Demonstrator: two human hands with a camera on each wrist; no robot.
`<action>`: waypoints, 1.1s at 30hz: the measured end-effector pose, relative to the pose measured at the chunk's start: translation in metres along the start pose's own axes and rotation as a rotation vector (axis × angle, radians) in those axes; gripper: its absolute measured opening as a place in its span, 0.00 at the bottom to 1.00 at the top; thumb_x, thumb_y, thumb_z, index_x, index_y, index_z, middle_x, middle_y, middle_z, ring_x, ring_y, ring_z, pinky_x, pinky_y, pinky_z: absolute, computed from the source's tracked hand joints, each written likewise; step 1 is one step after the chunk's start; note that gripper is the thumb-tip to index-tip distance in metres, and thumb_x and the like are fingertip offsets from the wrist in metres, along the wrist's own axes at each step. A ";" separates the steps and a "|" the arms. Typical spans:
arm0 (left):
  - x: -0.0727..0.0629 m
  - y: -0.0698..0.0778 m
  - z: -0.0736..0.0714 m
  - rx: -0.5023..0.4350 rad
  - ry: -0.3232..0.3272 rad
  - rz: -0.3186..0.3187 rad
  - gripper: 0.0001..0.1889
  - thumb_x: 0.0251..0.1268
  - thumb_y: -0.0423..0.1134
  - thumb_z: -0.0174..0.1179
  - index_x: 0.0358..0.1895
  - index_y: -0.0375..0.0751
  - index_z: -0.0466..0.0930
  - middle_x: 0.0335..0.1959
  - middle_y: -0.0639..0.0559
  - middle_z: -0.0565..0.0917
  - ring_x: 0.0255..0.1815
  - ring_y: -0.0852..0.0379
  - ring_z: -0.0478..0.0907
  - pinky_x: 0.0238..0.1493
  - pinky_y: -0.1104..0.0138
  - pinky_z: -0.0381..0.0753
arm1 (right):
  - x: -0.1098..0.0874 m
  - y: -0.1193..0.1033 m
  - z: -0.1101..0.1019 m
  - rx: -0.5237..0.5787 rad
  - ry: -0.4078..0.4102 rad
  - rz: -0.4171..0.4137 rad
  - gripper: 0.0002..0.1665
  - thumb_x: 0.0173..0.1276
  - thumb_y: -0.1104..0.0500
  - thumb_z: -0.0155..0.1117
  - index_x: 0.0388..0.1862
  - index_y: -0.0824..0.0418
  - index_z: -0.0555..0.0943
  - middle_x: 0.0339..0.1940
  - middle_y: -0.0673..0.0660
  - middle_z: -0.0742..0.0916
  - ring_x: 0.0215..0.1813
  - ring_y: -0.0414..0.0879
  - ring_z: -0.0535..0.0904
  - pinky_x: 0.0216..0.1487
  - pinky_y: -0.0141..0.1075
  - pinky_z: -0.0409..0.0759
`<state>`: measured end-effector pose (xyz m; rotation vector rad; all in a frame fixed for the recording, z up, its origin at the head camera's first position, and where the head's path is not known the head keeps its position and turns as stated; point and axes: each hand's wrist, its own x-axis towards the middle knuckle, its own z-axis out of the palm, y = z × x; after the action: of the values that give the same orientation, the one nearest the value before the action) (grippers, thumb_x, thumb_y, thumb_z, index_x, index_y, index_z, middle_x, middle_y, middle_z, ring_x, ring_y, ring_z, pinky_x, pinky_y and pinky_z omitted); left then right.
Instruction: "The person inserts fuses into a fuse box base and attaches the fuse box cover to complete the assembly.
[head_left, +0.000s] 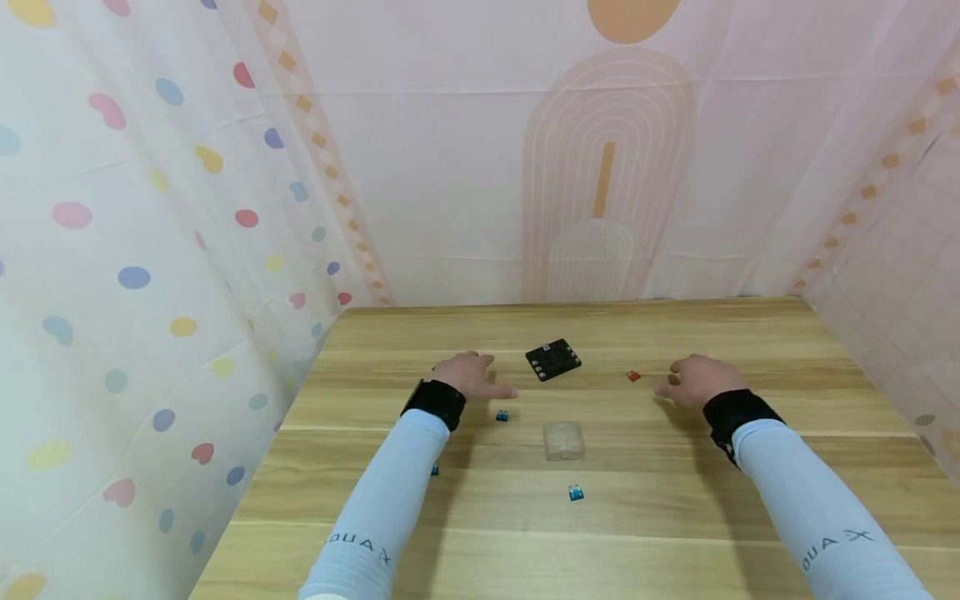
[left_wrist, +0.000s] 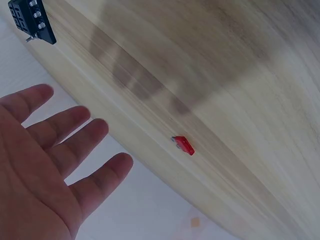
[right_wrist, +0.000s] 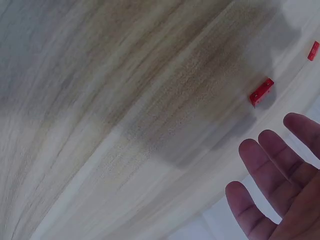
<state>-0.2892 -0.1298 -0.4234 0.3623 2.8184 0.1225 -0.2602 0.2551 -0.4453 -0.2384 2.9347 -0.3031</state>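
Observation:
My left hand (head_left: pixel 467 375) hovers over the wooden table with its fingers extended, holding nothing. A small red module (left_wrist: pixel 183 145) lies beyond its fingertips in the left wrist view. To its right is a black board (head_left: pixel 553 360) with metal studs along its edges. My right hand (head_left: pixel 701 382) is over the right side, fingers loosely extended and the palm bare. Just left of its fingers sits a small red piece (head_left: pixel 633 376). In the right wrist view a red module (right_wrist: pixel 261 92) and another red piece (right_wrist: pixel 313 51) lie past the fingertips.
Between the arms stands a clear plastic box (head_left: pixel 564 441). Small blue modules lie around it, one (head_left: pixel 502 416) by the left hand, another (head_left: pixel 576 492) nearer me, and a third (head_left: pixel 434 470) partly behind the left sleeve. A patterned curtain (head_left: pixel 450 167) hangs behind the table (head_left: pixel 645 550).

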 end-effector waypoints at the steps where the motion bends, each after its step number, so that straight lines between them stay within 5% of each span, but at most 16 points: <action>1: -0.001 0.001 0.000 0.003 -0.006 0.002 0.49 0.57 0.75 0.54 0.75 0.45 0.64 0.71 0.40 0.69 0.70 0.43 0.66 0.63 0.51 0.72 | -0.001 0.000 0.000 0.000 0.000 0.003 0.38 0.70 0.40 0.62 0.60 0.72 0.77 0.58 0.74 0.80 0.61 0.70 0.74 0.57 0.60 0.73; 18: -0.003 0.007 0.006 -0.057 -0.045 0.026 0.42 0.58 0.68 0.62 0.70 0.42 0.72 0.65 0.45 0.77 0.65 0.46 0.72 0.63 0.53 0.72 | 0.000 0.006 0.008 0.002 0.002 -0.003 0.22 0.65 0.50 0.70 0.46 0.68 0.84 0.46 0.66 0.87 0.47 0.62 0.82 0.48 0.55 0.78; 33: -0.004 0.013 0.012 0.001 -0.045 0.001 0.42 0.55 0.71 0.62 0.68 0.49 0.74 0.64 0.49 0.78 0.64 0.47 0.74 0.60 0.53 0.75 | 0.001 0.009 0.014 0.005 0.047 -0.007 0.14 0.64 0.53 0.71 0.36 0.65 0.86 0.33 0.59 0.87 0.33 0.50 0.79 0.37 0.48 0.79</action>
<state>-0.2793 -0.1177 -0.4321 0.3622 2.7736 0.1120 -0.2594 0.2611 -0.4608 -0.2436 2.9795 -0.3218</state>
